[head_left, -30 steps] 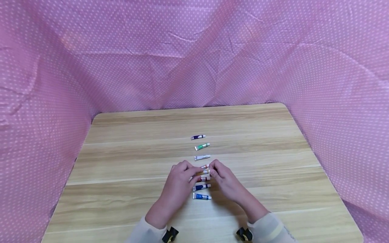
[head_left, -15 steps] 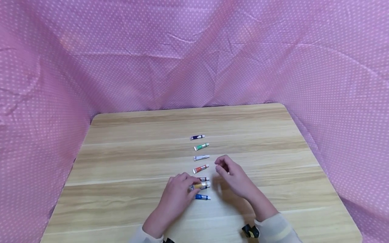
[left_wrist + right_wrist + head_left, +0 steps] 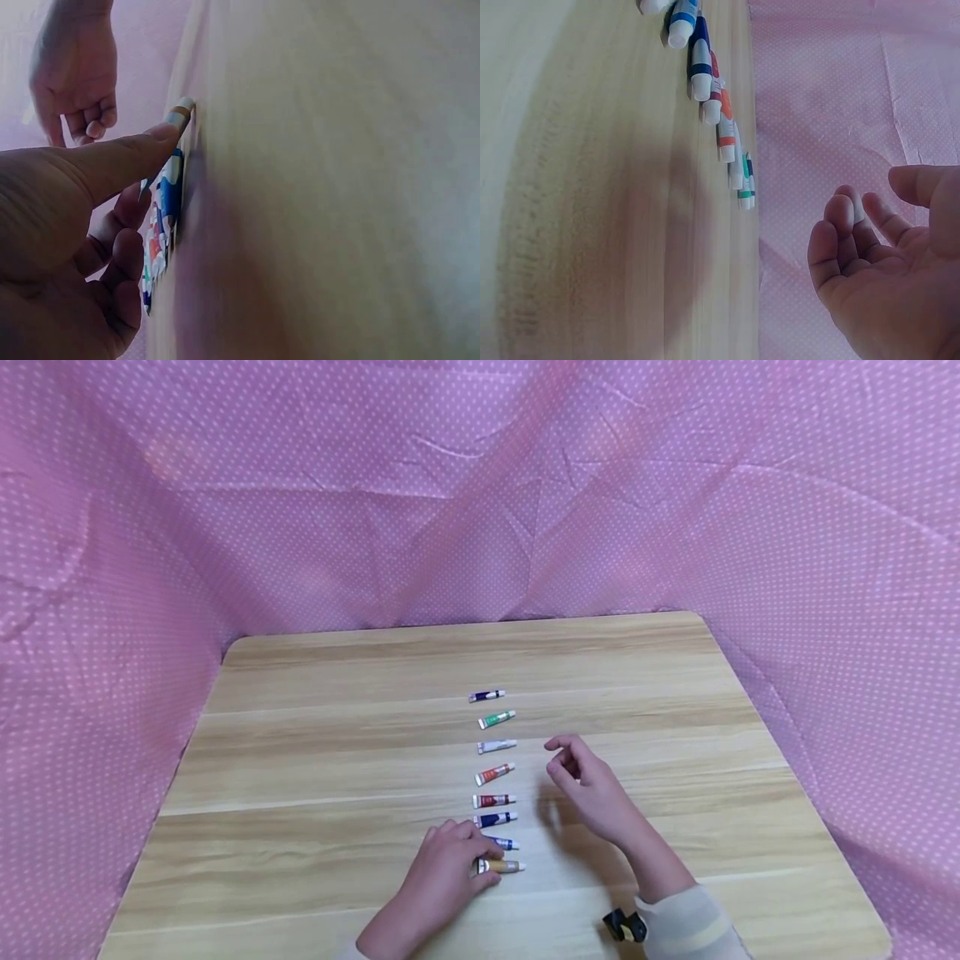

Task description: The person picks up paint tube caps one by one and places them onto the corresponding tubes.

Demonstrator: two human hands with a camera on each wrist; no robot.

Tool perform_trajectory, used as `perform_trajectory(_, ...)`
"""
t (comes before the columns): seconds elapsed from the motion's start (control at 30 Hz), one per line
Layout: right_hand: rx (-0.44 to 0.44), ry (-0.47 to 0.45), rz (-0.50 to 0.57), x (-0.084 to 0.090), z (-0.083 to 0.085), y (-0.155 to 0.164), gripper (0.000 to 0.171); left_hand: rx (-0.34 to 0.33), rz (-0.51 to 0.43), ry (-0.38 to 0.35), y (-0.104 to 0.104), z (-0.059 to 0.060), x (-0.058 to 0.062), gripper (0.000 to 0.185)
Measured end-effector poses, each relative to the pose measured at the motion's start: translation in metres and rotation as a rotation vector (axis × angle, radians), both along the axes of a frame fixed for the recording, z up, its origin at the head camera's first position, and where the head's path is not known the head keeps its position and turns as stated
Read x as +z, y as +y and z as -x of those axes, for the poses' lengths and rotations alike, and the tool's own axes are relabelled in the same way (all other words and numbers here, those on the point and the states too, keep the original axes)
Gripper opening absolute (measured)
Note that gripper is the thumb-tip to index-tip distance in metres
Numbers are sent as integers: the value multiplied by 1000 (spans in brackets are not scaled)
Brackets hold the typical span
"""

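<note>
left hand pinches ochre tube (flat on table) | right hand raised, fingers loosely curled, empty

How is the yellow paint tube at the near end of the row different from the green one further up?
The yellow tube is pinched by the left hand at the row's near end; the green tube lies untouched, second from the far end. The yellow one lies level, the green one tilts slightly. Both look alike in size and rest on the wooden table, caps pointing right.
</note>
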State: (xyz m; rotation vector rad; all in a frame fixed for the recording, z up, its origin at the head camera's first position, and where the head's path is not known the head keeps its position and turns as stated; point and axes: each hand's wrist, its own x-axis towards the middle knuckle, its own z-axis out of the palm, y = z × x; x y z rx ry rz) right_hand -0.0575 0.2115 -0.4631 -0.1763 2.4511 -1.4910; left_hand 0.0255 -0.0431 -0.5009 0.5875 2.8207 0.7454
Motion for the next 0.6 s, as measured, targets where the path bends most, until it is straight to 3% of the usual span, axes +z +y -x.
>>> perform_trajectory(0.6,20,1,-47,-1,0,-4,26,-15,47,-3,-5,0,-9,24)
